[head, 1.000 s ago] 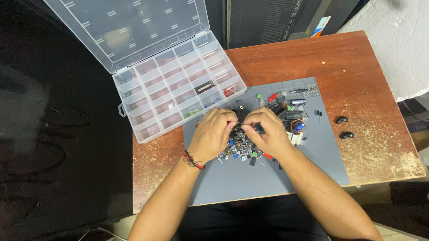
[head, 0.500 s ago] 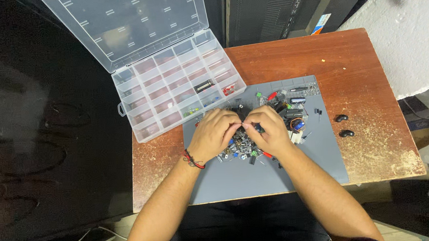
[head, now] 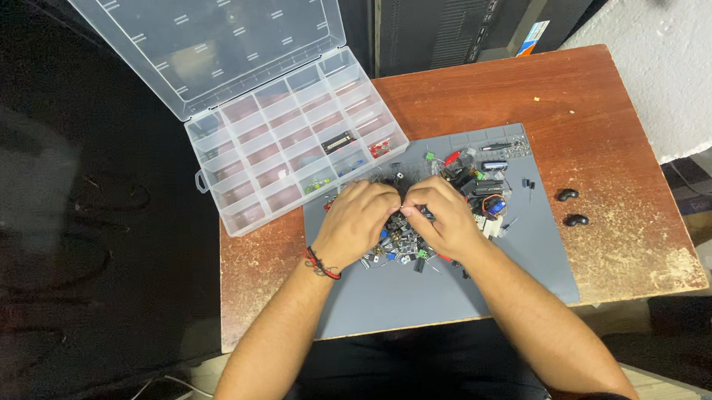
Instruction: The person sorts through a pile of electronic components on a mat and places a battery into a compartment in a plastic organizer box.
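Hands [head: 405, 218] on grey mat [head: 488, 290] — wooden table [head: 608, 101], dark floor; grip state unclear.

Even overhead light; table bright, sharp; left side dark; soft shadows.

Both forearms reach forward and angle inward. The left hand [head: 359, 218] and right hand [head: 445, 216] lie palm down, knuckles up, fingertips curled and nearly touching each other.
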